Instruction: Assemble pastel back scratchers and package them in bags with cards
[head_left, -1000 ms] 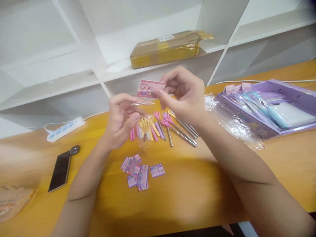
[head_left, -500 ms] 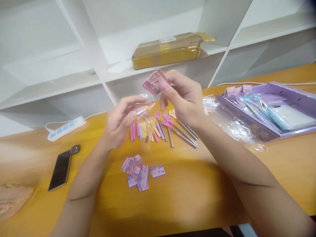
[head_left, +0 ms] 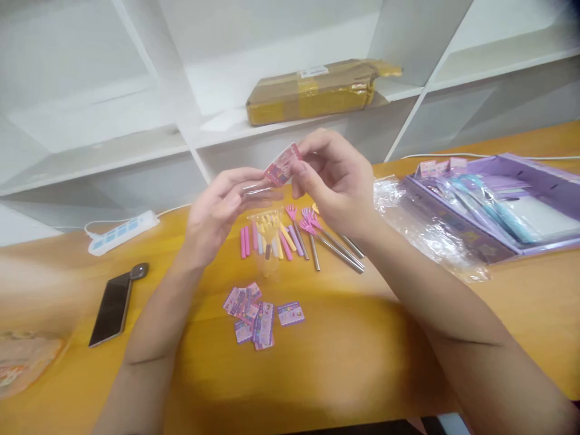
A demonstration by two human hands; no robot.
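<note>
My right hand [head_left: 338, 181] pinches a small pink printed card [head_left: 283, 165] between thumb and fingers, and the card looks folded. Its lower corner meets the top of a clear plastic bag [head_left: 265, 269]. My left hand [head_left: 220, 211] grips that bag near its top, fingers stretched toward the card. Inside the bag shows a yellow hand-shaped scratcher head [head_left: 269, 226] with a dark stem. Behind it on the table lie pink, purple and yellow tubes [head_left: 245, 241]. Several scratchers with pink heads [head_left: 309, 225] and metal rods lie under my right hand.
Several printed cards [head_left: 263, 323] lie in a loose pile nearer me. On the right, clear plastic wrappers [head_left: 428, 232] lie beside a purple box [head_left: 498, 241]. A phone [head_left: 110, 309], a mouse [head_left: 139, 270] and a power strip [head_left: 124, 232] are at left. A taped carton [head_left: 312, 96] rests on the shelf.
My right hand has brought the card down to the mouth of the bag and tilted it. The bag now hangs lower and straighter from my left hand.
</note>
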